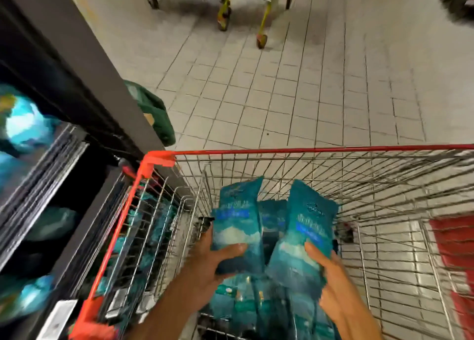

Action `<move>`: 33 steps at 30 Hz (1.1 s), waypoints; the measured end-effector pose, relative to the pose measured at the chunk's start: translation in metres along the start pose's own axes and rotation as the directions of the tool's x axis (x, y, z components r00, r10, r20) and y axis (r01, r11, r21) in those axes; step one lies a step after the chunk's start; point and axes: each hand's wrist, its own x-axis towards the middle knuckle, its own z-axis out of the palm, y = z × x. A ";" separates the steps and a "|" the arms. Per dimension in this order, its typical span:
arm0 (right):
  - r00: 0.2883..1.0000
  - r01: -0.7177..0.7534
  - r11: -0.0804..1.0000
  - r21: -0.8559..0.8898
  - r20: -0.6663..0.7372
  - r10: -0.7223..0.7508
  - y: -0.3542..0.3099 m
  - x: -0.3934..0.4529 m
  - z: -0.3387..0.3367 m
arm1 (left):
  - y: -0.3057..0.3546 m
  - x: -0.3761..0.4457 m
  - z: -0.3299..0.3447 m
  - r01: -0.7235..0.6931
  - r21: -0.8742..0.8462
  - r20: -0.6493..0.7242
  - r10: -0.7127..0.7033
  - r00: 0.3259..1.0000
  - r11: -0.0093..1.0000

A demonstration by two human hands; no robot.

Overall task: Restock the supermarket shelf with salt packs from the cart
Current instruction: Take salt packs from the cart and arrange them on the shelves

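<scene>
Inside the wire cart (282,150) with its red rim, my left hand (213,268) grips a teal salt pack (237,219) by its lower end, thumb across the front. My right hand (331,285) holds a second teal salt pack (305,232) the same way, just to the right. Both packs stand upright above more salt packs (256,301) lying in the cart. The shelf (51,185) is at the left, with blurred teal packs (23,129) on it.
A dark shelf upright (84,65) runs diagonally beside the cart. A green bag (154,114) lies on the tiled floor by the shelf end. Another cart with yellow legs (261,19) stands further down the aisle. A red panel (454,237) sits at the cart's right.
</scene>
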 end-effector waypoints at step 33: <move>0.564 0.478 0.660 -0.579 0.779 0.275 0.223 -0.123 0.416 | 0.012 -0.321 -0.297 -0.751 0.003 -0.814 0.438 0.382 0.660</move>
